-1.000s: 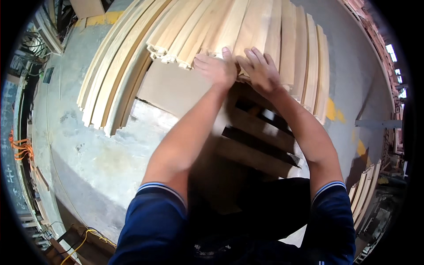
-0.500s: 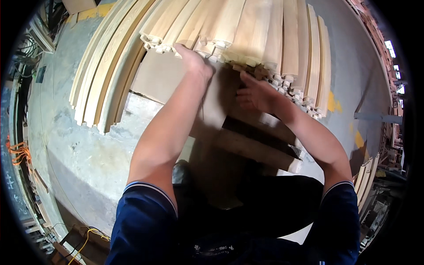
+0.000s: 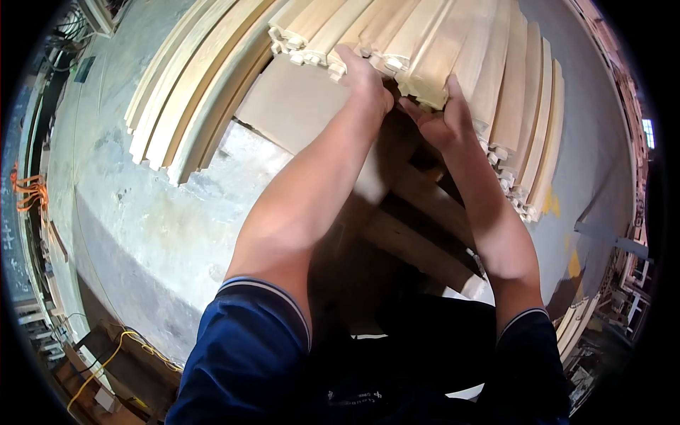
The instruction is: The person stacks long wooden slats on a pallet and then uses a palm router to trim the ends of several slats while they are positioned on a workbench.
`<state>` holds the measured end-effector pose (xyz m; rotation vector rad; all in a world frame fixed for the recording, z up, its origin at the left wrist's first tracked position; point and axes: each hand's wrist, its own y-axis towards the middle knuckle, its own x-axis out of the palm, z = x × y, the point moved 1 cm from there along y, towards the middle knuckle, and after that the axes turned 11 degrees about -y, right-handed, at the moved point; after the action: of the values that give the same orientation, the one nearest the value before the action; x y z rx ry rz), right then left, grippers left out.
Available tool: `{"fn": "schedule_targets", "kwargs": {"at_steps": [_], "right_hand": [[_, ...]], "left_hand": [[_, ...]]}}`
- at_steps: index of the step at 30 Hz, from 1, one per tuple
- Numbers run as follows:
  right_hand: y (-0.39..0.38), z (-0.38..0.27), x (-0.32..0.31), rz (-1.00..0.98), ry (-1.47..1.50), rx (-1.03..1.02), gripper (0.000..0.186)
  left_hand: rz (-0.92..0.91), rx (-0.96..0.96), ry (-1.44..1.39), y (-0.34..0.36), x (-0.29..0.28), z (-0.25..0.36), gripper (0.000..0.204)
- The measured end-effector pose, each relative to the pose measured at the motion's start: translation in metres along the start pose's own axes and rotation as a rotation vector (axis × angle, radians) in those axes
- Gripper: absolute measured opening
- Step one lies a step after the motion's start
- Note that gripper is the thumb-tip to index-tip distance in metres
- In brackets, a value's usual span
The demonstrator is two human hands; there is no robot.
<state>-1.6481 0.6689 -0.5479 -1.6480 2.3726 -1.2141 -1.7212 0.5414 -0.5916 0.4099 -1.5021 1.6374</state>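
Note:
Several pale wooden slats (image 3: 482, 71) with stepped, tenon-like ends lie side by side in a stack ahead of me. My left hand (image 3: 368, 81) is at the near ends of the slats, its thumb up against them; its other fingers are hidden behind and under the wood. To its right, my right hand (image 3: 446, 124) holds the near end of one slat (image 3: 428, 74) from below, with a digit up along the right side and fingertips at the lower left. Beneath the slats a flat brown board (image 3: 280, 99) is partly in view.
Longer grooved wood strips (image 3: 188, 85) lie left of the stack on the grey concrete floor (image 3: 163, 234). Below my hands, dark-shaded timber beams (image 3: 421, 248) cross. Orange straps (image 3: 30, 188) hang at the far left, and a yellow cable (image 3: 106, 361) runs at lower left.
The view has shifted, putting the stack further right. My right hand has turned and moved up from beside the stack onto a slat's end. The left hand stays at the slat ends, slightly further along.

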Motion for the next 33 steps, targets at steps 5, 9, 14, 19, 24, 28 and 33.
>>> {"fn": "schedule_targets", "kwargs": {"at_steps": [5, 9, 14, 19, 24, 28, 33], "right_hand": [[-0.013, 0.023, -0.001, -0.250, -0.005, 0.056, 0.080], [0.001, 0.028, 0.039, -0.043, -0.017, 0.210, 0.092], [0.015, 0.020, 0.065, -0.163, 0.061, 0.009, 0.077], [0.013, 0.016, 0.061, -0.182, -0.025, 0.050, 0.073], [0.019, 0.005, 0.037, -0.214, -0.056, 0.049, 0.078], [0.014, 0.026, 0.043, -0.276, -0.177, 0.157, 0.098], [-0.016, 0.041, 0.029, -0.083, -0.446, 0.204, 0.113]], "left_hand": [[-0.081, 0.109, 0.029, -0.015, -0.005, 0.011, 0.095], [-0.159, 0.166, -0.009, -0.001, -0.003, 0.054, 0.089], [-0.020, 0.175, 0.040, 0.041, -0.004, 0.046, 0.082], [-0.001, 0.058, 0.091, 0.008, 0.013, 0.053, 0.077], [-0.007, 0.072, 0.275, 0.019, 0.013, 0.041, 0.075], [0.282, 0.324, 0.405, 0.047, -0.010, 0.074, 0.105], [0.127, 0.462, 0.639, 0.031, -0.006, 0.089, 0.113]]}}
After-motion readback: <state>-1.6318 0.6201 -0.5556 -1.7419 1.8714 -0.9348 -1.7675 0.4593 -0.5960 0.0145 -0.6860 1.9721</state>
